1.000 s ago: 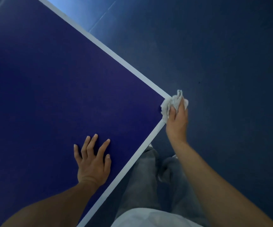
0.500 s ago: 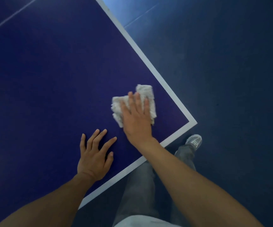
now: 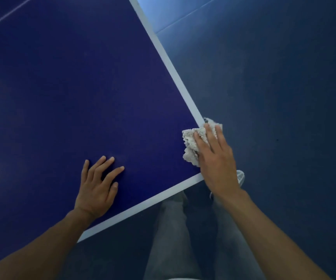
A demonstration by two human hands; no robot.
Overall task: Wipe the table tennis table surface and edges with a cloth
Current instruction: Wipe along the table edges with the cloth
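Back at table corner, lower right | right hand flat, pressing cloth | left hand splayed, empty | edge pass likely

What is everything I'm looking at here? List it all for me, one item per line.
table tennis table: one, dark blue, fills the left and middle of the view
border lines: two, white, along the table's two edges that meet at the corner near the person
thin line: one, white, crossing the table top at the upper left
cloth: one, off-white, crumpled, at that corner under the right hand
floor: dark blue, right side and bottom
shoe: one visible, grey and white, on the floor just past the right hand
trouser legs: two, grey, bottom middle
left hand: one, flat on the table, fingers spread
right hand: one, fingers straight, pressing on the cloth
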